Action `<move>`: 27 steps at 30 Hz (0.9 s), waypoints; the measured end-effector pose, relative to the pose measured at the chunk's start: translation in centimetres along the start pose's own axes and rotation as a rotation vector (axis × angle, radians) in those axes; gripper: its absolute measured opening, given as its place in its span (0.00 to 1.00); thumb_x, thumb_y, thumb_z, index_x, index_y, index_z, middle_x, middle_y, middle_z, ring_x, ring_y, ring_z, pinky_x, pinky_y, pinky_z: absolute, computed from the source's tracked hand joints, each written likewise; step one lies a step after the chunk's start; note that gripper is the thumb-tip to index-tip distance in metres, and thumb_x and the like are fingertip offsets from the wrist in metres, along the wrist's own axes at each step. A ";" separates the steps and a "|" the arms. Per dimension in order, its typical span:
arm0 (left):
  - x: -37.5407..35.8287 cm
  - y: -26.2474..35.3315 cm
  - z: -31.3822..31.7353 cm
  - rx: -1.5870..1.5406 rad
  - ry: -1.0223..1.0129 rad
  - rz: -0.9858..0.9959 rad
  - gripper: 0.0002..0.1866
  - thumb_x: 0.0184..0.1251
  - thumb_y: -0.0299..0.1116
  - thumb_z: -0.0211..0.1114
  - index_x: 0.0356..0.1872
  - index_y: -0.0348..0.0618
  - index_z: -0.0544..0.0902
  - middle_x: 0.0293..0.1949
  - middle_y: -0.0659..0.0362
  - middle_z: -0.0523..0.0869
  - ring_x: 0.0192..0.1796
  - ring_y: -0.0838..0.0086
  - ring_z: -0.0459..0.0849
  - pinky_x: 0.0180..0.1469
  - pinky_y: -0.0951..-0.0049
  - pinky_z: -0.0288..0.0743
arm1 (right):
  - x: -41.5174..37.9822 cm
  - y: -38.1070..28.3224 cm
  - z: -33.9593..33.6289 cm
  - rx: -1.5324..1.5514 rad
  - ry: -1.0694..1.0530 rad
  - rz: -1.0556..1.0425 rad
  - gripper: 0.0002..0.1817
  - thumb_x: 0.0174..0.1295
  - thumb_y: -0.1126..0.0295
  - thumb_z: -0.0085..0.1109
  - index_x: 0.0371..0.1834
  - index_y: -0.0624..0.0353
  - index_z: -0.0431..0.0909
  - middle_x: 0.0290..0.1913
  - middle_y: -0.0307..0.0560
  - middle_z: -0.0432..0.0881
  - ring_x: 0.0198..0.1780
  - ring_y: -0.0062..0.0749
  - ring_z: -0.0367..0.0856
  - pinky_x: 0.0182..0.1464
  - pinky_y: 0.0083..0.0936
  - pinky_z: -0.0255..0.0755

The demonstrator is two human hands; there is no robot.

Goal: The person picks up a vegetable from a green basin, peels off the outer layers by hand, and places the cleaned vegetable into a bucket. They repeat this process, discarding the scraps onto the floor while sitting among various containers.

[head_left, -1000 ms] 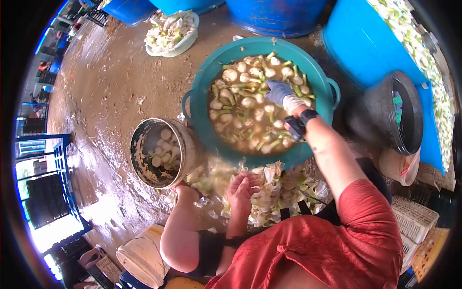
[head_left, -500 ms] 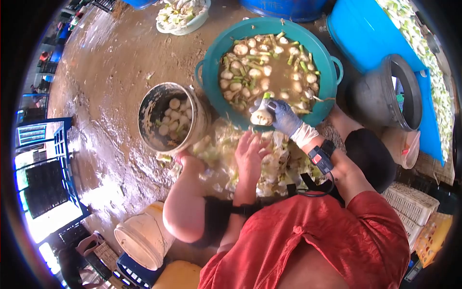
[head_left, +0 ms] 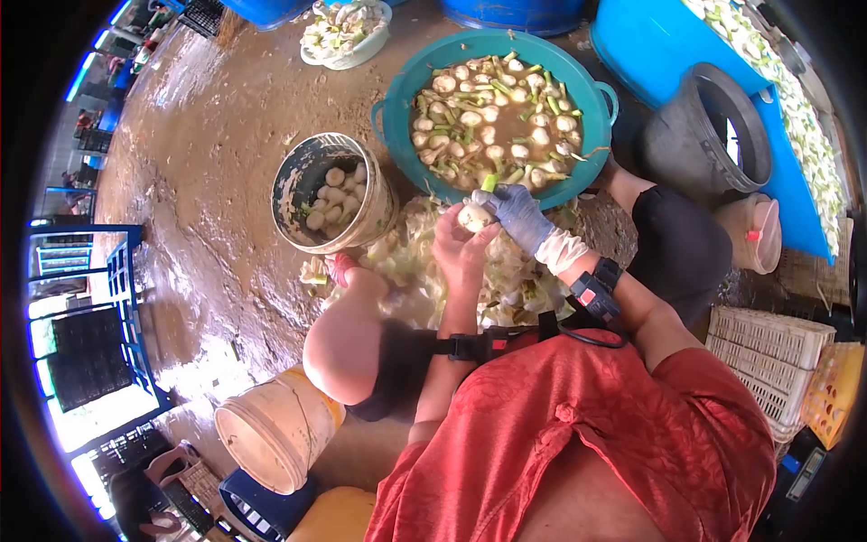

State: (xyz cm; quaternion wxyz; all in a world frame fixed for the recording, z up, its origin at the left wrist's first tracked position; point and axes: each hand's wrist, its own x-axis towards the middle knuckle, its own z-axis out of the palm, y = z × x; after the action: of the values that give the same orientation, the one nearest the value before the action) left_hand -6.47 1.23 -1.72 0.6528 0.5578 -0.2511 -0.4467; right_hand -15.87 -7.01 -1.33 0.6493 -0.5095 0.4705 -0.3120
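Note:
Between my two hands is a white bulb (head_left: 474,217) with a short green stem. The fingers of my bare left hand (head_left: 461,242) are wrapped round its left and lower side. My right hand (head_left: 517,217), in a blue-grey glove, grips the bulb by its stem side; a small dark item at its thumb is too small to name. Just beyond them a green tub (head_left: 408,172) holds murky water with several stemmed bulbs (head_left: 489,114). To the left, a dirty bucket (head_left: 377,210) contains trimmed white bulbs (head_left: 336,197). Pale peelings (head_left: 411,257) lie below my hands.
A bowl of peelings (head_left: 345,61) stands at the top. Blue containers (head_left: 515,16) are behind the tub. On the right are a grey bucket (head_left: 673,135), a blue sheet (head_left: 795,172) and white crates (head_left: 768,348). A beige bucket (head_left: 280,429) lies at lower left.
My left hand has risen from below and closed on the bulb. My right hand has moved slightly down and right with the bulb. The view has shifted a little.

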 end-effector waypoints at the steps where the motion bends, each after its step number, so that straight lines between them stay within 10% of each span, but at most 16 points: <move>1: -0.1 -0.1 -0.2 -0.044 -0.009 0.008 0.30 0.44 0.19 0.73 0.52 0.31 0.72 0.39 0.56 0.81 0.37 0.76 0.80 0.42 0.77 0.76 | -0.2 0.0 -0.2 -0.001 0.001 -0.003 0.15 0.58 0.61 0.63 0.26 0.65 0.79 0.21 0.34 0.77 0.24 0.14 0.68 0.27 0.20 0.66; 10: -0.9 0.8 -1.0 -0.354 -0.071 0.041 0.28 0.44 0.18 0.71 0.52 0.32 0.72 0.42 0.53 0.82 0.41 0.71 0.81 0.43 0.73 0.78 | -1.0 -0.2 -1.7 0.123 -0.235 -0.129 0.09 0.55 0.70 0.61 0.33 0.65 0.80 0.30 0.41 0.82 0.30 0.18 0.75 0.34 0.21 0.71; 12: -0.8 1.5 -1.4 -0.406 -0.115 -0.069 0.24 0.51 0.30 0.71 0.50 0.34 0.74 0.41 0.55 0.82 0.39 0.71 0.81 0.37 0.75 0.76 | 0.0 1.3 -2.9 -0.707 -0.239 -0.914 0.08 0.56 0.71 0.59 0.35 0.65 0.80 0.30 0.49 0.82 0.30 0.23 0.77 0.35 0.23 0.72; 15: 0.0 0.8 -2.6 -0.809 -0.251 -0.424 0.21 0.61 0.42 0.62 0.50 0.41 0.75 0.42 0.56 0.82 0.42 0.67 0.81 0.33 0.73 0.76 | -1.0 0.4 -3.4 -0.402 -0.273 -0.327 0.11 0.54 0.71 0.61 0.39 0.65 0.79 0.32 0.55 0.81 0.31 0.29 0.80 0.37 0.25 0.73; 27: -0.8 0.4 -2.3 -0.149 -0.339 -0.266 0.23 0.62 0.51 0.57 0.49 0.42 0.72 0.29 0.56 0.81 0.21 0.72 0.77 0.21 0.76 0.70 | -3.6 -0.4 -2.0 -0.369 0.027 -0.424 0.14 0.50 0.71 0.65 0.39 0.65 0.78 0.33 0.46 0.83 0.36 0.26 0.80 0.41 0.23 0.73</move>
State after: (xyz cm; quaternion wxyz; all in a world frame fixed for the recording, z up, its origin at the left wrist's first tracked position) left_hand -4.80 3.10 -1.76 0.5760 0.4532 -0.2478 -0.6336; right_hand -18.95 -4.70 0.04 0.4595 -0.7021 0.4109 -0.3565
